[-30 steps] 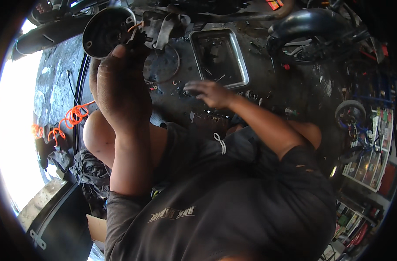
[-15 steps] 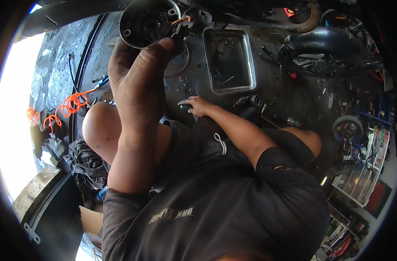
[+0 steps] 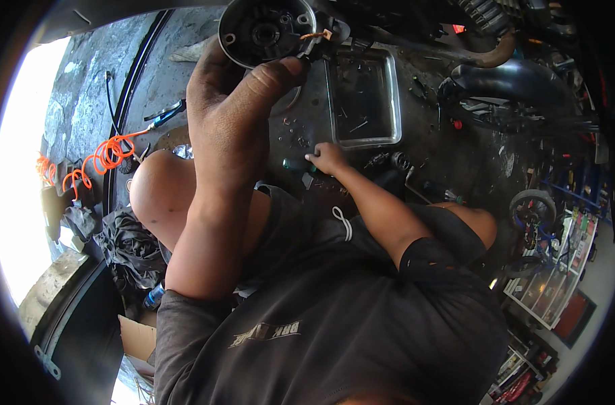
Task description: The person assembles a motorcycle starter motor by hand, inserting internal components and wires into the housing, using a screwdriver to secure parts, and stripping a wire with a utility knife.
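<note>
My left hand [image 3: 236, 111] is raised at the upper left, closed around a round metal motor end cap [image 3: 265, 35]. The open side of the cap faces me, showing a dark hub and holes; a short copper lead sticks out at its right edge. My thumb presses on the rim by that lead, and the other fingers are hidden behind the cap. Low over the floor, my right hand [image 3: 329, 159] has its thumb apart from its part-curled fingers, with nothing seen in it. Just left of its fingertips lies a green-handled tool [image 3: 294, 164], perhaps a screwdriver.
A metal tray [image 3: 394, 101] with dark contents and small parts stands ahead. Small loose parts [image 3: 297, 140] are scattered beside it. An orange coiled air hose [image 3: 108, 156] with a blow gun [image 3: 165, 115] lies left. Dark motorcycle parts [image 3: 510, 84] stand right; a rag heap [image 3: 128, 246] is by my left knee.
My right hand has drawn back a little to the right from the green-handled tool, which now shows more fully. The whole view has shifted slightly; my left hand still holds the end cap.
</note>
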Tool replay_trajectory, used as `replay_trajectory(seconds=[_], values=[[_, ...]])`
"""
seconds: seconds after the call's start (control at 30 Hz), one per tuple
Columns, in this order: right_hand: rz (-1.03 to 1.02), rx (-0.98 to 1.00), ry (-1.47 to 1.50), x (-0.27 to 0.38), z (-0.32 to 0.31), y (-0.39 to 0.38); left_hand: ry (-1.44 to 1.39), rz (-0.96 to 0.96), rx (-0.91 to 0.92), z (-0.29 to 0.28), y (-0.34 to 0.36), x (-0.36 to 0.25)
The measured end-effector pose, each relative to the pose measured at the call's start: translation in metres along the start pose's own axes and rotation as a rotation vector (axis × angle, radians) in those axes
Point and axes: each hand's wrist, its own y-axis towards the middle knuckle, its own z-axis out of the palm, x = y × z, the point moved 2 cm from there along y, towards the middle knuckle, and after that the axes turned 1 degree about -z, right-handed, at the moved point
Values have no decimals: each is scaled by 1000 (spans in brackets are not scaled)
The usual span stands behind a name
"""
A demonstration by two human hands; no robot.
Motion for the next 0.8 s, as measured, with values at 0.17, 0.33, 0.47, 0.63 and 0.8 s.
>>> replay_trajectory(seconds=[0.17, 0.33, 0.47, 0.63, 0.8], values=[[-33, -217, 94, -17, 15, 2, 44, -30, 121, 2, 1, 1], [-236, -129, 21, 5, 9, 7, -30, -136, 332, 6, -12, 21], [-429, -300, 57, 27, -31, -8, -129, -267, 547, 17, -18, 18], [-651, -35, 264, 99, -136, -82, -187, -310, 538, 35, -29, 20], [-641, -118, 10, 104, -223, -152, -145, -276, 636, 44, -40, 32]])
